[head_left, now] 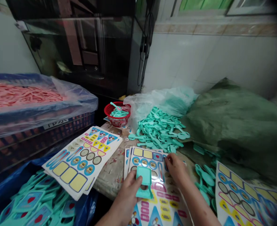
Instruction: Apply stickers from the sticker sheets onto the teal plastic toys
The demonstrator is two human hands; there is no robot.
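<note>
The left hand (126,197) is closed around the lower edge of a flat teal plastic piece (144,183), a squarish paddle shape with a cut-out near its base, held upright above a glossy printed sticker sheet (165,196). The right hand (176,169) reaches across to the sheet's upper right, with its thumb and fingers drawn together there; whether they pinch a sticker or only touch the sheet is too small to tell. That sheet, printed with yellow rectangles, blue-ringed ovals and pink shapes, lies on a small stack of similar sheets on a worn, stained tabletop (111,175). Just left of it sits a second stack of white sticker sheets (82,160), and another lies at the right (244,194), beside loose teal pieces (205,183). Beyond the hands is a heap of teal plastic pieces (158,128) in front of a translucent plastic bag (157,103), with a small red plastic mesh basket (117,114) holding more teal pieces nearby. A green woven sack (237,125) slumps against a white tiled wall (211,56). At lower left, a blue-lined bin (35,201) holds teal pieces bearing stickers, and a dark crate (18,125) under plastic sheeting holds pink pieces.
</note>
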